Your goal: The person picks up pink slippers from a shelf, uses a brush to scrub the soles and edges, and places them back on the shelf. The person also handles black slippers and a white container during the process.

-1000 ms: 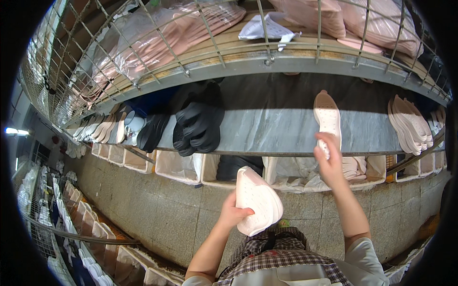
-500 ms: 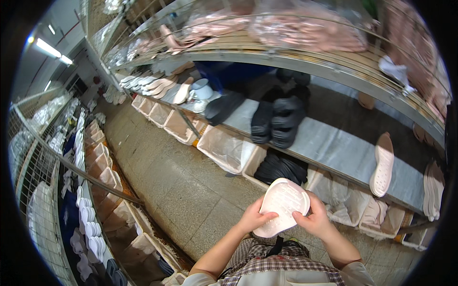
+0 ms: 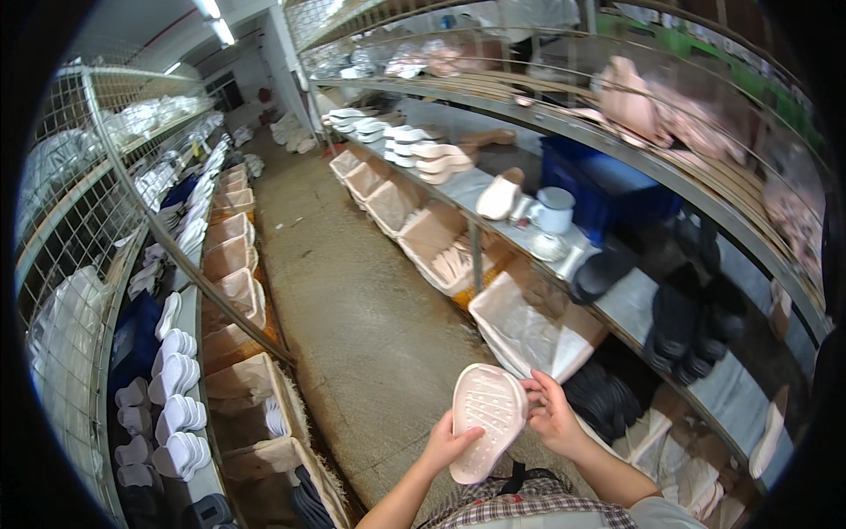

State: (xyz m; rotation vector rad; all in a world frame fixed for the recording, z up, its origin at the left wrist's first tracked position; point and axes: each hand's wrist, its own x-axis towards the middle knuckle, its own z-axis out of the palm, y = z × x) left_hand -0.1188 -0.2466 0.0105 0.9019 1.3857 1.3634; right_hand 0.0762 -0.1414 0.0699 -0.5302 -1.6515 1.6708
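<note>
A pale pink shoe sole (image 3: 486, 407), its face dotted with small bumps or holes, is held up in front of my body. My left hand (image 3: 449, 443) grips its left edge, thumb lying across the face. Beside the sole's right edge is my right hand (image 3: 557, 419), fingers apart and loosely bent; whether a fingertip touches the rim is hard to tell. A lined bin (image 3: 529, 339) stands just beyond the sole, and a bundle of black pieces (image 3: 602, 401) lies to the right of it.
The right shelf carries a light blue mug (image 3: 553, 210), a blue crate (image 3: 608, 198), black shoes (image 3: 674, 331) and pale soles (image 3: 441, 163). Along the left shelf lie stacks of white soles (image 3: 181, 410) above lined bins (image 3: 238, 388). A metal bar (image 3: 189, 264) slants beside the aisle floor (image 3: 344, 291).
My view has swung left, showing more of the aisle. The sole is turned more upright. My right hand has loosened from its edge, fingers spreading, while my left keeps hold.
</note>
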